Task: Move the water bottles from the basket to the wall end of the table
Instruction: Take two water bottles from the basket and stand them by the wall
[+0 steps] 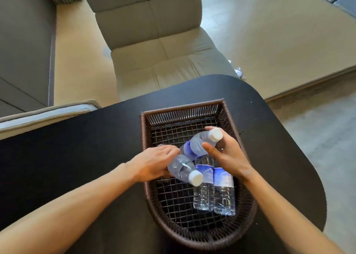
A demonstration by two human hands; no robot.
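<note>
A dark brown woven basket [194, 107] stands on the black table [86, 149]. My left hand [152, 163] grips a clear water bottle [183, 169] whose white cap points toward me. In my right hand [227, 153] is a second bottle [198, 144] with a blue label, tilted, its white cap up to the right. Both held bottles are lifted over the basket. Two more bottles [204, 188] [224, 192] with blue labels lie side by side on the basket's mesh floor, partly under my right hand.
A beige cushioned chair [154, 47] stands beyond the table's far edge. A grey sofa [23, 41] is at the left, with a cushioned seat edge [48, 115] against the table. The table's rounded end [300, 157] curves at the right, with floor beyond.
</note>
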